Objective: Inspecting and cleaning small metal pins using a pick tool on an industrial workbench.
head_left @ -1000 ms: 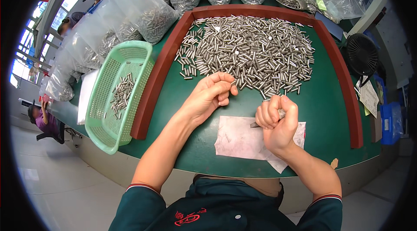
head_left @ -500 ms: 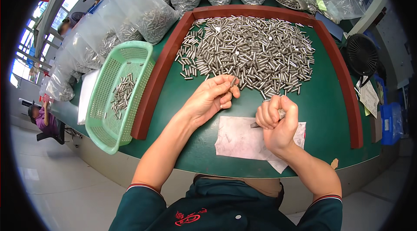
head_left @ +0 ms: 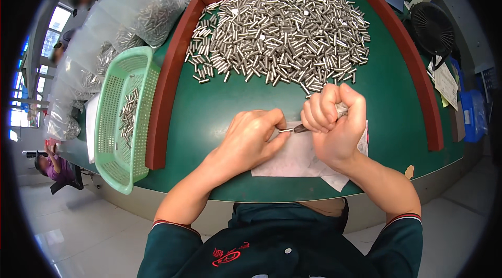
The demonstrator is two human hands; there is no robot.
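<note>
The left hand (head_left: 250, 137) pinches one small metal pin (head_left: 285, 130) between thumb and fingertips, its end poking out above the pinkish-white cloth (head_left: 282, 167) on the green tabletop (head_left: 209, 108). The right hand (head_left: 334, 124) is curled in a fist around a dark-tipped tool (head_left: 300, 128) aimed at that pin; whether tip and pin touch is too small to tell. With so little of the pin held, a sideways push from the tool could spin it loose, and a slip could drive the tip into the left thumb. A dropped pin might roll toward the loose pile (head_left: 293, 37) inside the red-brown frame (head_left: 164, 105) and be lost among its lookalikes.
</note>
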